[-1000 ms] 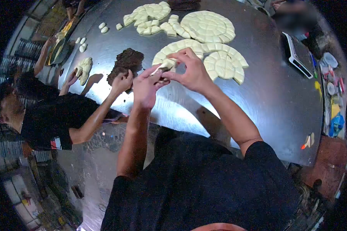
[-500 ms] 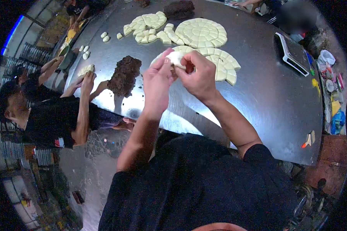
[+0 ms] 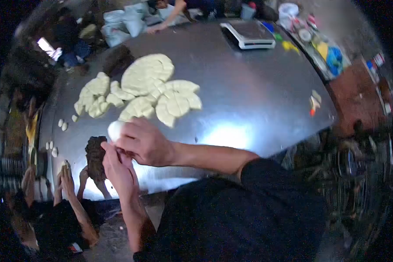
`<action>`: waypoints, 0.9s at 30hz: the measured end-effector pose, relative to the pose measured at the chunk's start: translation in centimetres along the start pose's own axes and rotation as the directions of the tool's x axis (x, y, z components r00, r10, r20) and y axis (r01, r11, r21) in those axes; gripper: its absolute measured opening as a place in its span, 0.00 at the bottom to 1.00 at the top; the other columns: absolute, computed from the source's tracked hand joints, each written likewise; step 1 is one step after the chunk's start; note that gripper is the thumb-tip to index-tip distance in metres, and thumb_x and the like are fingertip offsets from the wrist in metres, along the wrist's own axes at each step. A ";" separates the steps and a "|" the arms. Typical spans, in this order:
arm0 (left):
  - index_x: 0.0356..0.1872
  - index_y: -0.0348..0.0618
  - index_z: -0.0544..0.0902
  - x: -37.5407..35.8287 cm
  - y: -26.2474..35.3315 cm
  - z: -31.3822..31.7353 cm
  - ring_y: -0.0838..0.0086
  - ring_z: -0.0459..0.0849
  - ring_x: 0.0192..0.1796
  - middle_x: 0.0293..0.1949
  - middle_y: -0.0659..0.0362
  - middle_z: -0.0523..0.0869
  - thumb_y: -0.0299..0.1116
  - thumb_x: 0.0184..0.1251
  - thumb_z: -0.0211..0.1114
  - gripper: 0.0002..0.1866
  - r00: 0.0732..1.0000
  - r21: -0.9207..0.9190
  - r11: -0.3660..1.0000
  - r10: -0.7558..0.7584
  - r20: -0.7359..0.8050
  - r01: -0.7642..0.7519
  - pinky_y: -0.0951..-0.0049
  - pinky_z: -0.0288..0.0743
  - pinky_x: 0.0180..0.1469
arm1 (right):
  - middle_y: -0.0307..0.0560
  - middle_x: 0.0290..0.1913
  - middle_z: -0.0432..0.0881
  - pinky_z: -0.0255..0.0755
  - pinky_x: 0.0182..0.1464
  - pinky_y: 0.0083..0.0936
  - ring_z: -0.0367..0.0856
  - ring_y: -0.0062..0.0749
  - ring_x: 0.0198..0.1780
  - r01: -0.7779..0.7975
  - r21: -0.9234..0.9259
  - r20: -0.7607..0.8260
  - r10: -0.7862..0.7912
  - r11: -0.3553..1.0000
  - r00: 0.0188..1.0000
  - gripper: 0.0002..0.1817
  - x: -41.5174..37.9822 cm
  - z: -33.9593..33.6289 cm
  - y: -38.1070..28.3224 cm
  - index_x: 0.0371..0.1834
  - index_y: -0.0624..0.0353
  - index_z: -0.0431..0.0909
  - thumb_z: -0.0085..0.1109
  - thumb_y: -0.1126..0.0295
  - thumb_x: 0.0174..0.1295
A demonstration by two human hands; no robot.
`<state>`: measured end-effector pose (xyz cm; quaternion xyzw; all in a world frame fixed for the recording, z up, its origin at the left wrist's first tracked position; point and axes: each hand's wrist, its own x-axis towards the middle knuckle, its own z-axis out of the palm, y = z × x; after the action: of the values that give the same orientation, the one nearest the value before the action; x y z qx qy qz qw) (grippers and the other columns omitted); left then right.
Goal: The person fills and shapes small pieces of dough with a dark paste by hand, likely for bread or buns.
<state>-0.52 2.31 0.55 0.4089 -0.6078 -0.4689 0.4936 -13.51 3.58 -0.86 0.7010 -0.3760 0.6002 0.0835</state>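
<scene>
A smooth white dough piece point(image 3: 115, 131) sits at the fingertips of my right hand point(image 3: 145, 142), whose fingers are curled round its side. Just below and touching it, my left hand point(image 3: 119, 168) has its fingers bent together; whether it grips any dough is hidden. Behind my hands lie flat rounds of pale dough point(image 3: 147, 74) cut into pieces, with a looser cluster of cut dough point(image 3: 93, 94) to their left. A dark brown crumbly mass point(image 3: 96, 158) lies on the metal table point(image 3: 257, 87), left of my left hand.
A white-framed scale point(image 3: 251, 36) stands at the table's far edge. A small brush point(image 3: 315, 103) lies near the right edge. Small dough balls point(image 3: 54, 152) are at the left. A co-worker's hands point(image 3: 67, 181) are at the lower left; another person's arm point(image 3: 170, 16) reaches over the far edge.
The view has swung to the right, so the table and dough appear turned. My hands show further left and lower in the frame, still together at the white dough piece.
</scene>
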 end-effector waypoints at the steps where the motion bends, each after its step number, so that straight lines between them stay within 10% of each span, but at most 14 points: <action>1: 0.38 0.34 0.80 0.2 -0.8 -0.6 0.78 0.79 0.38 0.33 0.60 0.82 0.29 0.72 0.51 0.11 0.998 0.020 1.000 -0.015 -0.057 0.016 0.77 0.72 0.40 | 0.44 0.32 0.71 0.67 0.39 0.38 0.73 0.43 0.36 0.032 0.023 0.030 -0.033 0.999 0.999 0.12 0.3 0.6 -0.3 0.34 0.57 0.78 0.65 0.69 0.44; 3: 0.38 0.33 0.81 0.5 -0.6 -1.2 0.78 0.79 0.38 0.35 0.59 0.82 0.26 0.70 0.51 0.10 0.983 -0.288 0.950 -0.153 -0.103 0.118 0.77 0.72 0.38 | 0.46 0.37 0.75 0.68 0.41 0.37 0.74 0.42 0.39 -0.019 0.168 0.140 -0.005 0.986 0.990 0.14 -0.2 -0.2 -0.3 0.38 0.57 0.80 0.63 0.76 0.45; 4: 0.39 0.34 0.81 0.5 -1.8 -2.2 0.80 0.78 0.35 0.34 0.61 0.83 0.28 0.71 0.54 0.09 0.994 0.108 0.994 -0.003 -0.107 0.014 0.79 0.72 0.36 | 0.45 0.39 0.76 0.70 0.41 0.36 0.76 0.41 0.39 0.005 0.150 0.052 -0.013 0.989 0.999 0.16 -0.5 -0.5 -0.9 0.40 0.56 0.81 0.65 0.77 0.45; 5: 0.39 0.34 0.82 0.0 -1.2 -0.6 0.83 0.77 0.33 0.33 0.63 0.83 0.30 0.72 0.55 0.10 0.990 -0.285 0.957 -0.090 -0.112 0.055 0.81 0.71 0.34 | 0.44 0.36 0.77 0.72 0.39 0.32 0.78 0.36 0.37 -0.019 0.061 0.029 0.017 0.998 0.999 0.14 -0.6 -1.3 -0.9 0.38 0.57 0.80 0.68 0.76 0.45; 7: 0.38 0.35 0.82 -0.1 -0.9 0.8 0.87 0.74 0.30 0.30 0.66 0.81 0.33 0.75 0.54 0.12 0.989 -0.284 0.956 -0.109 -0.101 0.077 0.84 0.66 0.31 | 0.43 0.31 0.77 0.73 0.33 0.26 0.78 0.31 0.33 -0.145 -0.040 0.045 0.146 0.989 0.988 0.12 -0.6 -0.9 -0.3 0.33 0.59 0.77 0.70 0.76 0.45; 11: 0.41 0.36 0.81 -0.1 -0.7 -0.4 0.87 0.67 0.28 0.28 0.68 0.75 0.39 0.78 0.48 0.17 0.942 -0.175 0.931 -0.295 0.162 0.322 0.84 0.60 0.30 | 0.45 0.33 0.72 0.71 0.36 0.34 0.75 0.41 0.35 -0.015 -0.156 0.118 0.033 0.988 0.992 0.11 -0.4 -0.7 -0.2 0.33 0.58 0.75 0.65 0.76 0.46; 14: 0.46 0.34 0.79 -0.1 -1.6 -0.5 0.85 0.69 0.28 0.29 0.66 0.77 0.36 0.78 0.48 0.16 0.983 0.003 0.996 -0.088 0.160 0.089 0.83 0.63 0.30 | 0.46 0.37 0.74 0.71 0.37 0.31 0.75 0.41 0.37 -0.012 -0.089 0.163 0.027 0.996 0.986 0.15 -1.8 -0.6 -0.8 0.37 0.59 0.79 0.65 0.79 0.42; 18: 0.50 0.34 0.77 -0.5 -6.0 -2.8 0.70 0.84 0.30 0.29 0.52 0.85 0.23 0.68 0.55 0.12 0.989 0.263 0.962 -0.101 0.104 0.070 0.71 0.75 0.33 | 0.49 0.43 0.78 0.75 0.40 0.28 0.79 0.40 0.39 -0.212 0.046 0.295 0.190 0.976 0.936 0.15 -4.6 -2.0 -1.7 0.38 0.60 0.83 0.62 0.82 0.44; 22: 0.45 0.35 0.77 -3.5 -15.2 -5.6 0.78 0.80 0.29 0.31 0.56 0.84 0.23 0.68 0.57 0.07 0.964 0.461 0.854 -0.265 -0.013 0.241 0.78 0.74 0.29 | 0.47 0.39 0.81 0.77 0.40 0.29 0.82 0.38 0.36 -0.298 -0.047 0.381 0.293 0.953 0.877 0.10 -7.9 -6.8 -1.8 0.34 0.61 0.82 0.61 0.81 0.46; 25: 0.39 0.33 0.79 -7.1 -24.7 -6.3 0.68 0.85 0.28 0.29 0.49 0.86 0.22 0.62 0.57 0.07 0.789 0.508 0.812 -0.501 0.356 0.287 0.70 0.78 0.28 | 0.49 0.35 0.81 0.77 0.39 0.27 0.82 0.39 0.36 -0.412 -0.134 0.424 0.427 0.902 0.798 0.08 -10.2 -9.3 -2.0 0.32 0.64 0.82 0.60 0.82 0.48; 27: 0.39 0.35 0.80 -7.2 -23.0 -5.1 0.71 0.84 0.26 0.27 0.52 0.86 0.26 0.64 0.58 0.07 0.554 0.019 0.651 -0.661 0.507 0.759 0.72 0.77 0.24 | 0.49 0.35 0.81 0.76 0.39 0.25 0.83 0.38 0.36 -0.490 -0.130 0.406 0.497 0.862 0.767 0.08 -11.3 -9.0 -2.1 0.33 0.64 0.82 0.60 0.83 0.50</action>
<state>6.59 3.13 -23.00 0.4404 -0.4384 -0.7716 0.1362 -19.12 14.98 -7.98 0.6906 -0.5606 0.4297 -0.1553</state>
